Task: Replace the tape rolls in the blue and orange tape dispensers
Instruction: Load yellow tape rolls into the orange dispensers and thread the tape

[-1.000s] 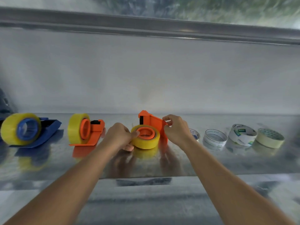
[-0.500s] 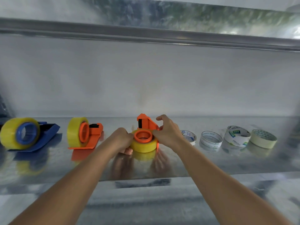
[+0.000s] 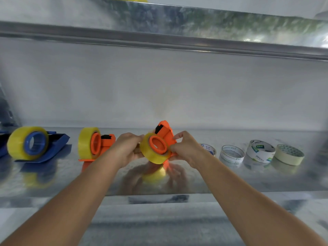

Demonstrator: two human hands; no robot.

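An orange tape dispenser with a yellow tape roll on its orange hub is lifted off the metal shelf, tilted toward me. My left hand grips the roll's left side. My right hand pinches the dispenser and the roll's right edge. A second orange dispenser carrying a yellow roll stands to the left. Further left a blue dispenser holds a yellow roll.
Several near-empty tape cores stand in a row at the right: one partly behind my right hand, a clear one, a white printed one and a cream one. An upper shelf edge runs overhead.
The dispenser with its roll has gone from lying flat on the shelf to being lifted and tilted up between both hands. My right hand shifted from the dispenser's body toward the roll.
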